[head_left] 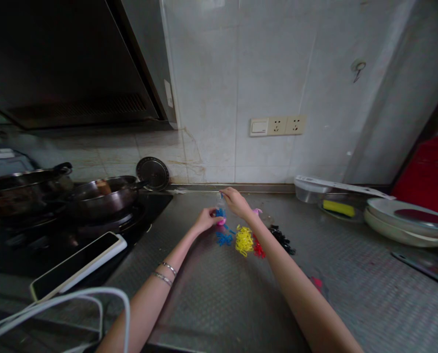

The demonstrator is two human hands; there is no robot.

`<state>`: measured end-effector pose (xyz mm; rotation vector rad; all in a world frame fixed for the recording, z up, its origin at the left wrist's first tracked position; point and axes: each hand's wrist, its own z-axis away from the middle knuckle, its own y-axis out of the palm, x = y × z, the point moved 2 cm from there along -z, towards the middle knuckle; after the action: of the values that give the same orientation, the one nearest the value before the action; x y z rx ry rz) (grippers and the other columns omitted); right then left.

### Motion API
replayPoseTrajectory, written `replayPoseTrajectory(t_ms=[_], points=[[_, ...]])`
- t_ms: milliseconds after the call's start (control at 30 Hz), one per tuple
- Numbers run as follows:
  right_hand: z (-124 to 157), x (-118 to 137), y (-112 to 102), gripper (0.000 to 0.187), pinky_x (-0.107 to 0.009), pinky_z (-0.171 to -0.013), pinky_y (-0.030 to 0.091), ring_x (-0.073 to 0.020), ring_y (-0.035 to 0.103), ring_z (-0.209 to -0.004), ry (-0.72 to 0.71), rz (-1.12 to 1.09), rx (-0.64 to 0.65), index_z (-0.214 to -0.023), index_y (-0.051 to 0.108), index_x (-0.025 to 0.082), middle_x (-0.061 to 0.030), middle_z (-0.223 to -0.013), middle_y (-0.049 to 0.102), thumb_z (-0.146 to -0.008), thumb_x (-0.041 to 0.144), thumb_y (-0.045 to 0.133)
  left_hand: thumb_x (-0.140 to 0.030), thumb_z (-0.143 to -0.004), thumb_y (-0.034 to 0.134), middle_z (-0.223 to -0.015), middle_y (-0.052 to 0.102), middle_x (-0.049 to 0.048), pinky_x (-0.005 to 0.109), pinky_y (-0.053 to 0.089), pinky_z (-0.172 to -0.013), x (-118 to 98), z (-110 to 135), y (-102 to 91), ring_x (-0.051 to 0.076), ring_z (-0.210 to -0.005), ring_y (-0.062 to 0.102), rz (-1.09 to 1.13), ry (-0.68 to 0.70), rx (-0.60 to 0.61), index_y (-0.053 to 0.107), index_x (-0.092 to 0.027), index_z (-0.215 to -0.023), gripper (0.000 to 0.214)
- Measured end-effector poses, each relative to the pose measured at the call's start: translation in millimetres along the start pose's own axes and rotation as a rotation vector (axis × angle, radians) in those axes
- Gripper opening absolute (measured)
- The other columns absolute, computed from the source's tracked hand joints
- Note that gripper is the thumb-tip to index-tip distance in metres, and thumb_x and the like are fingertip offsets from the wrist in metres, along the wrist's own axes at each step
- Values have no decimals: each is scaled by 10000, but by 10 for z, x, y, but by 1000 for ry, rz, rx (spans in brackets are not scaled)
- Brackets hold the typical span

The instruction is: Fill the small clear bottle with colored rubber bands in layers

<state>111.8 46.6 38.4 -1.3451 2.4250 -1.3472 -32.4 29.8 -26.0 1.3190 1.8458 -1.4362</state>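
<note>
My left hand [205, 220] and my right hand [235, 201] meet over the steel counter [219, 294], both pinched on a small clear bag [220, 208] that holds blue elastic bands. The right hand grips the bag's top, the left holds its lower side. Just in front of the hands lie small piles of bands: blue [224, 239], yellow [244, 240], red [258, 248] and black [282, 238]. A few pink bands [256, 212] show behind my right wrist.
A gas hob [93, 230] with two dark pans [101, 196] stands at the left. A phone [77, 264] lies at the hob's edge, white cable [75, 299] below it. Plates [406, 220], a clear tub [309, 189] and a yellow sponge [338, 208] sit at the right.
</note>
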Motion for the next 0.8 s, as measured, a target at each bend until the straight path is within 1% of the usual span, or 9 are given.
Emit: replayPoseTrajectory(t_ms=[100,267,367,500,600,667,733,800], points=[[15,2,-35,287,-238,-781,385,-147,512,-925,-9,27,1,-1017,594,193,-70,-988,573,-861,265,363,-295,-593,642,-674,610,11,226,355,-568,-16,10,-12,114,-599,484,-11,-10,-3,631,-112,-759,248],[57,57,-128,232,-230,-724,391,-144,522,-861,42,89,-48,-933,607,201,-53,-935,587,-839,294,416,-285,-601,636,-697,619,12,227,363,-575,-20,18,-19,113,-604,489,-8,0,12,630,-117,-765,235],[71,102,-152,235,-228,-704,389,-148,519,-865,45,124,-47,-931,604,204,-53,-934,584,-844,288,402,-289,-601,639,-683,613,8,226,364,-569,-11,15,-15,110,-594,485,-8,-6,8,628,-117,-761,235],[77,120,-134,271,-232,-720,390,-158,511,-916,29,127,-15,-989,595,205,-69,-987,570,-857,258,364,-284,-601,643,-684,614,9,228,370,-577,-27,15,-13,113,-602,491,-4,4,8,630,-118,-758,229],[65,74,-105,302,-244,-743,392,-165,511,-930,42,73,-21,-1047,580,201,-82,-1013,565,-857,235,347,-289,-594,650,-679,614,10,228,370,-577,-41,18,-13,116,-605,494,-13,-1,5,629,-118,-745,229],[50,24,-82,318,-255,-760,396,-159,519,-912,47,-14,-39,-1087,560,189,-85,-1027,563,-847,230,355,-298,-592,652,-683,614,13,229,370,-578,-42,19,-12,118,-608,495,-18,-8,4,630,-116,-747,240],[38,-24,-49,344,-266,-770,404,-150,534,-873,56,-134,-30,-1125,533,168,-89,-1049,562,-818,257,407,-315,-594,650,-680,612,14,229,369,-577,-37,18,-12,118,-606,494,-29,-19,0,632,-113,-756,259],[36,-59,-2,437,-271,-757,415,-148,546,-835,89,-247,10,-1167,496,144,-99,-1063,564,-767,318,488,-330,-597,648,-674,610,14,230,365,-571,-31,16,-13,116,-598,490,-44,-33,-9,634,-111,-773,282]])
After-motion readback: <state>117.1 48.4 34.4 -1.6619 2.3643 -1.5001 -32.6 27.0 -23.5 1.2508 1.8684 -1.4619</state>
